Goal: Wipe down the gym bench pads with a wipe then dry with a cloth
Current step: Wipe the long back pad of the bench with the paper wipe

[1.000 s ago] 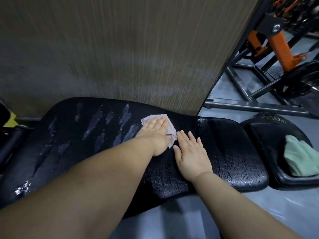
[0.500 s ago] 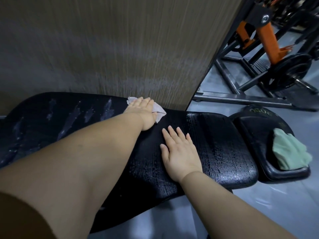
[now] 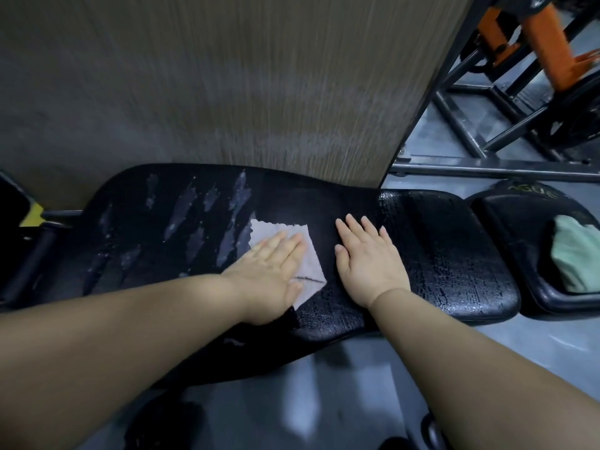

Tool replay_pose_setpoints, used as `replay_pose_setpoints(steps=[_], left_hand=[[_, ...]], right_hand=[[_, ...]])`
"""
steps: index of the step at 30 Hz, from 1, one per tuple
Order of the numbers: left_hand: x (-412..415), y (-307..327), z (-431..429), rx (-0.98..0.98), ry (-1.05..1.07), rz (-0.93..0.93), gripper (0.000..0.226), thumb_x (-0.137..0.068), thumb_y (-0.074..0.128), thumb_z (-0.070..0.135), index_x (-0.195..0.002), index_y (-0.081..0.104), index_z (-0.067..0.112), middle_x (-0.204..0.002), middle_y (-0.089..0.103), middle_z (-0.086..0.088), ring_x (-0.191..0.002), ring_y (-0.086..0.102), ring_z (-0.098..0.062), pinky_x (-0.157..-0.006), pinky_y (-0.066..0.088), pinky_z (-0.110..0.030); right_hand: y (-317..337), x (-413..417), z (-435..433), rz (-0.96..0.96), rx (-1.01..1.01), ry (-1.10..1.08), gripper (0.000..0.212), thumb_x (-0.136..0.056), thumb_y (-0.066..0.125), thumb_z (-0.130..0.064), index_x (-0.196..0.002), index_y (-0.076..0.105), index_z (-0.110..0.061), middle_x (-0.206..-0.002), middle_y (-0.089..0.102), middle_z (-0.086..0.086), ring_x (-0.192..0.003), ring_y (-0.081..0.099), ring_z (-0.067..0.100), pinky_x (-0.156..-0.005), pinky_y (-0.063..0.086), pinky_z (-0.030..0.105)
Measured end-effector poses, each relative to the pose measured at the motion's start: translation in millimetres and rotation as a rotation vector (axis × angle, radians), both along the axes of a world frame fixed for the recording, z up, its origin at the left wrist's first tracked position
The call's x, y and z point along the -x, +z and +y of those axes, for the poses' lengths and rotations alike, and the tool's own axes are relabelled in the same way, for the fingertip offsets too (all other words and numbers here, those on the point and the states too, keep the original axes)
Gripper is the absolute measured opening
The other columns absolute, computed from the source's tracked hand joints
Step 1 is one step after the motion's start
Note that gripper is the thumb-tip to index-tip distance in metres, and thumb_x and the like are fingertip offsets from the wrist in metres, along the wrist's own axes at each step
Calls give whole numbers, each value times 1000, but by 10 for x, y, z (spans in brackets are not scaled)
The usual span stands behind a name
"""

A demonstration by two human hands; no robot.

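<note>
Now left hand (image 3: 269, 276) flattens wipe (image 3: 279, 228), right hand (image 3: 367, 264) flat on pad (image 3: 448, 254); seat lettering (image 3: 532, 191) illegible.

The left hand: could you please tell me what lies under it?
Under the left hand lies a white wipe, pressed flat on the black bench pad. Its edges show past the fingers; the part beneath the palm is covered.

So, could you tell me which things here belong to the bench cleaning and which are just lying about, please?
For the job: the wipe under the left hand; the long bench pad, where the right hand lies flat; the small pad; the green cloth on it.
Just about: the wooden panel behind; the orange machine; the metal frame on the floor.
</note>
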State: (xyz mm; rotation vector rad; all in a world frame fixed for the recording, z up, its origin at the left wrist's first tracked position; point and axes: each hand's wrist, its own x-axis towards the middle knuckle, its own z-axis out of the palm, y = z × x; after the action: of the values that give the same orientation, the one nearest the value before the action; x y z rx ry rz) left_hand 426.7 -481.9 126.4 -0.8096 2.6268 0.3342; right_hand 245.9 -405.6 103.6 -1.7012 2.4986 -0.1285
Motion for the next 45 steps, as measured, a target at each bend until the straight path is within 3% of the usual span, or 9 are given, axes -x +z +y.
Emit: replay_pose_setpoints(steps=[6, 19, 26, 29, 34, 39, 45], left_hand=[[-77, -11, 64, 9, -12, -27, 66, -104, 15, 45, -150, -24, 20, -156, -32, 6, -143, -31, -13, -115, -19, -31], [670, -1, -677, 1, 172, 10, 63, -104, 18, 44, -154, -13, 20, -160, -21, 5, -147, -21, -18, -118, -11, -36], [993, -40, -1081, 52, 248, 39, 64, -104, 21, 42, -155, -8, 16, -163, -13, 3, -149, -14, -20, -121, -5, -41], [1045, -46, -1122, 64, 258, 34, 64, -103, 20, 41, -155, -7, 15, -163, -12, 2, -149, -13, -21, -121, -4, -40], [884, -7, -983, 14, 218, 11, 65, -104, 19, 42, -154, -13, 16, -161, -19, 3, -148, -18, -19, -121, -5, -39], [525, 43, -506, -39, 137, -21, 64, -104, 16, 45, -153, -17, 18, -158, -26, 4, -146, -25, -16, -120, -9, -37], [69, 79, 183, -73, 51, -37, 65, -104, 15, 44, -150, -23, 19, -155, -33, 5, -143, -31, -15, -119, -14, -35]], right_hand=[[11, -21, 0, 2, 17, -4, 52, -101, 24, -36, -152, 19, -27, -160, 14, -8, -148, 5, 15, -120, 3, 37], [-16, -10, -11, 9, 20, -6, 53, -100, 25, -37, -152, 22, -28, -159, 16, -8, -148, 7, 16, -120, 4, 37], [-68, -5, -26, 31, 43, -3, 75, -82, 0, -48, -150, 25, -29, -158, 20, -8, -147, 12, 17, -120, 6, 38], [-82, 4, -30, 21, 57, -4, 78, -80, -2, -49, -150, 26, -29, -158, 21, -8, -147, 12, 16, -120, 5, 37], [-64, 3, -13, 9, 42, 3, 69, -86, 4, -46, -151, 24, -29, -158, 19, -8, -147, 9, 16, -121, 3, 37], [-44, 23, -9, -1, 37, -7, 52, -100, 23, -36, -151, 23, -29, -159, 18, -9, -147, 8, 15, -120, 3, 36], [-31, 0, 3, 0, 37, -23, 52, -100, 24, -33, -151, 23, -29, -159, 17, -8, -147, 8, 14, -120, 5, 36]])
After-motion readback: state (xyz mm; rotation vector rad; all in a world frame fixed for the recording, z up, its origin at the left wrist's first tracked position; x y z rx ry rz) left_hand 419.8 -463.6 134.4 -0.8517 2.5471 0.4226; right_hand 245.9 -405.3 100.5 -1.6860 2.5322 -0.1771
